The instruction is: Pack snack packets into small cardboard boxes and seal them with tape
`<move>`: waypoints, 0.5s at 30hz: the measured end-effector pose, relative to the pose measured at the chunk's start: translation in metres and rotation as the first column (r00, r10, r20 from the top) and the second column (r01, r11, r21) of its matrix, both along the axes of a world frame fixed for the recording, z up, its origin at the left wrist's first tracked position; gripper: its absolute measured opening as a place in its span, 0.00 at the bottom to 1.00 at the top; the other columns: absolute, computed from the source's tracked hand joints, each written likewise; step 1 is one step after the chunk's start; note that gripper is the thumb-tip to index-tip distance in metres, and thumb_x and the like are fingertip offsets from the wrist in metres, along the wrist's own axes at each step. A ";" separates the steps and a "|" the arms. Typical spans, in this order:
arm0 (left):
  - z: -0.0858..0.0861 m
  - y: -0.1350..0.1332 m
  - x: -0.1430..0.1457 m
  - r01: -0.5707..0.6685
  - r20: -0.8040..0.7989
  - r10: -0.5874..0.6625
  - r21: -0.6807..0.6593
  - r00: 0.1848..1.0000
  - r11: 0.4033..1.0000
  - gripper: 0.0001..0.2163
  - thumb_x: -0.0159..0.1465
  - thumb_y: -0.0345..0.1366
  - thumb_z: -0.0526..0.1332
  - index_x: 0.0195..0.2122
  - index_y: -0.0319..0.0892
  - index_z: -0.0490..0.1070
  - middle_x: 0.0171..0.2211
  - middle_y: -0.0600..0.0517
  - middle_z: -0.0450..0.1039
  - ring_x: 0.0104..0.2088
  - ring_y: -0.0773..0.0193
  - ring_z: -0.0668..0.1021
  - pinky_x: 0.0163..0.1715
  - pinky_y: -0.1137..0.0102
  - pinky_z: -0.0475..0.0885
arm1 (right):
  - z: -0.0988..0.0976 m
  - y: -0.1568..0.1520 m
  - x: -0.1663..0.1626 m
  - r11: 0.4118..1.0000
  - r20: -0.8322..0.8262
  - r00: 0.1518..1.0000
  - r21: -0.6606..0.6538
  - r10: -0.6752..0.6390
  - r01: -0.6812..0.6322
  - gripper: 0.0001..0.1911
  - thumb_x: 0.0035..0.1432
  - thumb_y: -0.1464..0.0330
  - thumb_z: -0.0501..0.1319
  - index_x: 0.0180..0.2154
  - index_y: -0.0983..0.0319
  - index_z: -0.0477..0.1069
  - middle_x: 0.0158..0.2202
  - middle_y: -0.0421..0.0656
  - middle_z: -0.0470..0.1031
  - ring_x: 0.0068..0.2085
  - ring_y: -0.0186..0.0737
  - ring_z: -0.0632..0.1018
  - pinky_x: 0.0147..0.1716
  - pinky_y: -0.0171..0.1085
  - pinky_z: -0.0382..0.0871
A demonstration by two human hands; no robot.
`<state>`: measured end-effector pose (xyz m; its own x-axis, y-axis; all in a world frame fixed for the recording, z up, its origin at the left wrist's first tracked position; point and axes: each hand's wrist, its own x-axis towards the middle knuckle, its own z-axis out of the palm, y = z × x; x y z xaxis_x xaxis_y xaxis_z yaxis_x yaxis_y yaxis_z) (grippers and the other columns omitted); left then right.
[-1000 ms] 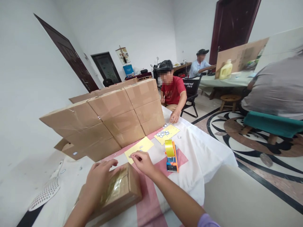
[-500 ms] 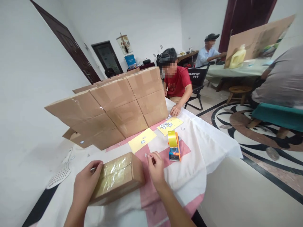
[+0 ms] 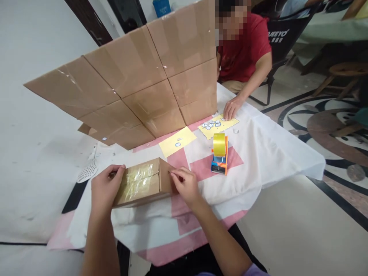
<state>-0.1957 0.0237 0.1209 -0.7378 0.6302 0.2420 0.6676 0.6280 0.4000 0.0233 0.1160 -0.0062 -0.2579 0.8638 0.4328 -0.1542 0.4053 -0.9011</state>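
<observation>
A taped cardboard box (image 3: 140,182) lies on the cloth in front of me, yellowish tape across its top. My left hand (image 3: 106,186) grips the box at its left end, fingers curled and thumb by the far top corner. At the box's right end, my right hand (image 3: 184,186) is closed in a pinch, its fingertips touching the cardboard face. Whatever sits between those fingertips is too small to make out. Beyond the box are a yellow sheet (image 3: 169,147) with small outlined paper pieces and an orange-and-blue tape dispenser (image 3: 220,155) with yellow tape.
A tall wall of stacked cardboard boxes (image 3: 138,80) stands across the table's far side. A person in a red shirt (image 3: 248,50) has a hand on another yellow sheet (image 3: 209,133) holding several cut pieces. A white perforated object (image 3: 88,171) lies at the left edge.
My right hand has moved left, from beside the box with a small whitish piece pinched, to its right end. The view has tipped down. The other person's hand has moved onto the farther yellow sheet.
</observation>
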 end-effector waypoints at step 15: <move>-0.002 0.004 -0.003 0.022 -0.022 -0.025 -0.113 0.999 0.993 0.14 0.63 0.49 0.60 0.36 0.46 0.79 0.36 0.52 0.81 0.37 0.59 0.78 0.39 0.66 0.67 | -0.012 -0.019 0.008 0.986 0.071 0.985 0.044 0.157 -0.160 0.23 0.65 0.77 0.54 0.57 0.57 0.76 0.43 0.46 0.77 0.40 0.38 0.80 0.38 0.35 0.76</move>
<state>-0.1983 0.0274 0.1191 -0.7175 0.6716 0.1848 0.6909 0.6523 0.3116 0.0312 0.0974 -0.0185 -0.4198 0.7877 0.4509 -0.1603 0.4247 -0.8910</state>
